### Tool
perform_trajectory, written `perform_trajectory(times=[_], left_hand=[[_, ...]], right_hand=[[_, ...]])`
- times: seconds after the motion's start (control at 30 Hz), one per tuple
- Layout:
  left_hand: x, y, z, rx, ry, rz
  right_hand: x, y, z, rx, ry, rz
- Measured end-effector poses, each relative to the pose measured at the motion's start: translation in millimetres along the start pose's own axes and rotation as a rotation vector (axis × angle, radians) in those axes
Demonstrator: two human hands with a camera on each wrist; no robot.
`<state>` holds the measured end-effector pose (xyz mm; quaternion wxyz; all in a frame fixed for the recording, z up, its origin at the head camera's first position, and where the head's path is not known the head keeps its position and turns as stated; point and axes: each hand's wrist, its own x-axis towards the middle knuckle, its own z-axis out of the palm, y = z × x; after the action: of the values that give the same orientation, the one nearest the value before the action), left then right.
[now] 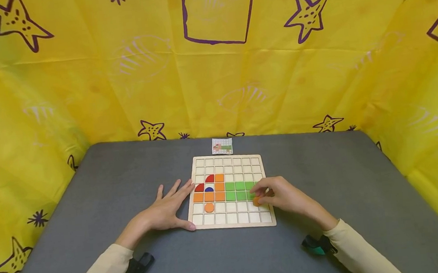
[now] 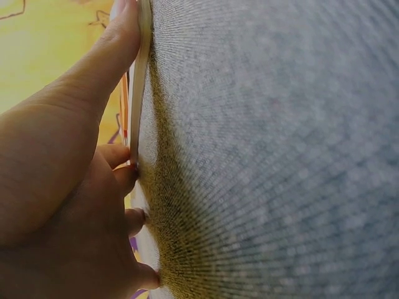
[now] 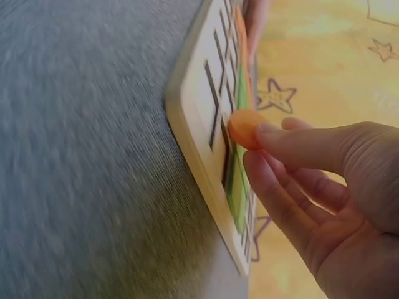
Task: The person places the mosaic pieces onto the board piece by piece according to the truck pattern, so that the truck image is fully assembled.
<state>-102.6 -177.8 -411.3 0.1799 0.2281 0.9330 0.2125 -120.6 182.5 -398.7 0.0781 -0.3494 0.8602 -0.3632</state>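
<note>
My right hand pinches an orange disc between thumb and fingers, over the lower right squares of a wooden grid board. Spread wide at the board's left side, my left hand touches its edge with thumb and fingertips; the left wrist view shows the thumb against the rim. In the grid lie green squares, orange squares, red quarter-circle pieces and a blue half-circle piece. Another orange disc lies below the orange row. My right fingers partly cover the rightmost green pieces.
Just behind the board lies a small card with a coloured grid picture. The grey tabletop extends around the board. A yellow cloth with starfish and fish drawings hangs behind and along both sides.
</note>
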Motion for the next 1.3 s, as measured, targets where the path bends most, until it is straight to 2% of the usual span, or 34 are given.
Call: perform_trajectory(times=[0.37, 0.57, 0.77, 1.03, 1.3], left_hand=[[0.1, 0.4, 0.5, 0.004, 0.0, 0.002], [-0.7, 1.3, 0.1, 0.01, 0.0, -0.002], [0.1, 1.5, -0.8, 0.009, 0.002, -0.002], [0.6, -0.3, 0.4, 0.011, 0.003, 0.0], [0.8, -0.6, 1.3, 0.012, 0.006, 0.009]], right_hand=[[3, -8, 19, -0.049, 0.025, 0.016], [4, -11, 26, -0.117, 0.044, 0.012], [4, -12, 26, -0.143, 0.038, 0.034], [7, -16, 21, -0.254, 0.008, -0.009], [9, -20, 23, -0.263, 0.01, -0.001]])
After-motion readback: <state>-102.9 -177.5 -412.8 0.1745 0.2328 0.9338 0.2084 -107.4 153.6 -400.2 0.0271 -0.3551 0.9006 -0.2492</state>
